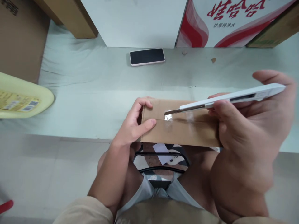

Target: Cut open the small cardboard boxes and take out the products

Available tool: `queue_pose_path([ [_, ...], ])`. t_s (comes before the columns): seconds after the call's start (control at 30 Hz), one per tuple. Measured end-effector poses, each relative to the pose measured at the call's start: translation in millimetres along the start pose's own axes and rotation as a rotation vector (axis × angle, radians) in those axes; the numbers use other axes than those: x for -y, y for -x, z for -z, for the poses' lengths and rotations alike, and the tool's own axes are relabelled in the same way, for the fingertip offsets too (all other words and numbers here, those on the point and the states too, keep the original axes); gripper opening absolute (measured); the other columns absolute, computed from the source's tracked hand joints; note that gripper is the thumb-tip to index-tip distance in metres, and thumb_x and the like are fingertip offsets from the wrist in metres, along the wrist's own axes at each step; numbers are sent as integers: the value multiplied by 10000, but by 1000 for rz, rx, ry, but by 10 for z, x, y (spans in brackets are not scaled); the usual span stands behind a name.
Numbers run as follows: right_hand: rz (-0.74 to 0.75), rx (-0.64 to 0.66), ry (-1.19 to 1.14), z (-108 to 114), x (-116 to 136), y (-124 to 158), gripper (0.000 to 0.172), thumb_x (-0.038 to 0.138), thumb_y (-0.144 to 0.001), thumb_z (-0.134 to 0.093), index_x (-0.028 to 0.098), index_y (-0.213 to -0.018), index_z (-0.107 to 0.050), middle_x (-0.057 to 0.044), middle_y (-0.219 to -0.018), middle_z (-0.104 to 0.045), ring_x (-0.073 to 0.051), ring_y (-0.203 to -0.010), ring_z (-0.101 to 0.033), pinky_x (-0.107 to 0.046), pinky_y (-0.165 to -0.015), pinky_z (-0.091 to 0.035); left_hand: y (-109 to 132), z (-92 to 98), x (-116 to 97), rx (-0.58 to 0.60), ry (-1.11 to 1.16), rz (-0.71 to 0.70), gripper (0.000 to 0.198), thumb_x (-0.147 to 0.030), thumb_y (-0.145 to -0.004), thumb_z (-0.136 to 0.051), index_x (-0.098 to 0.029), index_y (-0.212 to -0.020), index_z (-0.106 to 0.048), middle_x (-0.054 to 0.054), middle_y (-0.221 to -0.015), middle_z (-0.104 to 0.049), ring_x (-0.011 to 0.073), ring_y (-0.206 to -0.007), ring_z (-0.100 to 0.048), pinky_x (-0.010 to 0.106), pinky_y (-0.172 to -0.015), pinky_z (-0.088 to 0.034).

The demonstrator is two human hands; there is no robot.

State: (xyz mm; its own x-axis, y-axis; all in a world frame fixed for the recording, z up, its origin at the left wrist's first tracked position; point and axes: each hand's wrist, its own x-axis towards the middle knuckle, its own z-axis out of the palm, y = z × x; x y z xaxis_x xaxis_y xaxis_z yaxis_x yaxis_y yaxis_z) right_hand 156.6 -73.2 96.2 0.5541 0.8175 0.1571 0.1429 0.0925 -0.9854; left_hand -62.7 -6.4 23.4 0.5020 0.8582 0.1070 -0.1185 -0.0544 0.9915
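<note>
A small brown cardboard box (179, 132) lies at the near edge of a pale green table (93, 102), its top seam sealed with clear tape. My left hand (133, 124) grips the box's left end, thumb on top and fingers curled over the far edge. My right hand (247, 124) is closed round a white utility knife (233, 98). The knife's metal blade tip (169, 112) sits on the taped seam near the middle of the box.
A phone (147, 56) lies face up at the back of the table. Behind it stand a white panel, a red-and-white printed box (233, 21) and brown cartons (21, 37). A yellow object (23, 99) lies at the left. A stool shows below the table edge.
</note>
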Motion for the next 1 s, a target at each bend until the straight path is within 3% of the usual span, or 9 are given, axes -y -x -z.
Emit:
queue_pose_path([
  [0.13, 40, 111, 81, 3, 10, -15, 547, 177, -853, -774, 336, -1265, -451, 66, -863, -663, -120, -686, -686, -302, -659, -629, -9, -3, 0, -2, 5, 4, 371, -420, -860, -775, -257, -1063, -511, 58, -1229, -551, 187, -1027, -562, 296, -831, -497],
  [0.23, 115, 146, 141, -16, 14, -31, 472, 130, -883, -700, 358, -1234, -483, 34, -1080, -603, -86, -700, -666, -268, -616, -590, -9, -5, 7, -4, 3, 7, 386, -432, -853, -781, -258, -1063, -509, 53, -1211, -547, 180, -1011, -551, 285, -813, -488],
  [0.3, 187, 133, 194, -35, 9, -39, 423, 104, -883, -674, 366, -1177, -521, 21, -1283, -479, -54, -751, -650, -247, -617, -566, -4, -7, 10, -1, 8, 8, 387, -432, -851, -783, -259, -1061, -508, 49, -1212, -544, 176, -1006, -546, 281, -810, -483],
  [0.37, 234, 129, 245, -54, 0, -47, 398, 94, -884, -654, 364, -1144, -523, 18, -1349, -372, -42, -803, -638, -235, -632, -553, 5, -8, 11, 1, 14, 12, 378, -421, -857, -779, -262, -1064, -507, 46, -1220, -541, 173, -1005, -546, 279, -812, -480],
  [0.5, 241, 149, 228, -86, -16, -58, 363, 87, -865, -601, 333, -1091, -459, 5, -1313, -336, -44, -797, -629, -241, -587, -514, 23, -7, 13, 4, -6, 12, 368, -409, -865, -770, -263, -1078, -507, 48, -1228, -542, 177, -1023, -547, 285, -833, -474],
  [0.7, 231, 150, 194, -106, -26, -51, 356, 102, -870, -576, 348, -1089, -438, 14, -1189, -448, -75, -755, -630, -257, -569, -523, 19, 2, 14, 7, -26, -1, 361, -403, -868, -764, -263, -1090, -516, 53, -1251, -543, 185, -1059, -555, 294, -869, -470],
  [0.87, 253, 102, 173, -103, -19, -70, 329, 85, -837, -587, 316, -1014, -433, 22, -1257, -392, -53, -748, -626, -266, -582, -527, 17, 15, 11, 8, -37, 0, 353, -397, -863, -764, -261, -1090, -530, 67, -1270, -552, 207, -1106, -558, 308, -890, -481],
  [1.0, 197, 131, 147, -95, -10, -95, 327, 100, -836, -586, 310, -1009, -405, 15, -1139, -439, -76, -751, -623, -256, -549, -502, 17, 12, 12, 3, -26, 2, 358, -398, -855, -771, -260, -1083, -533, 72, -1269, -566, 204, -1075, -572, 306, -871, -494],
])
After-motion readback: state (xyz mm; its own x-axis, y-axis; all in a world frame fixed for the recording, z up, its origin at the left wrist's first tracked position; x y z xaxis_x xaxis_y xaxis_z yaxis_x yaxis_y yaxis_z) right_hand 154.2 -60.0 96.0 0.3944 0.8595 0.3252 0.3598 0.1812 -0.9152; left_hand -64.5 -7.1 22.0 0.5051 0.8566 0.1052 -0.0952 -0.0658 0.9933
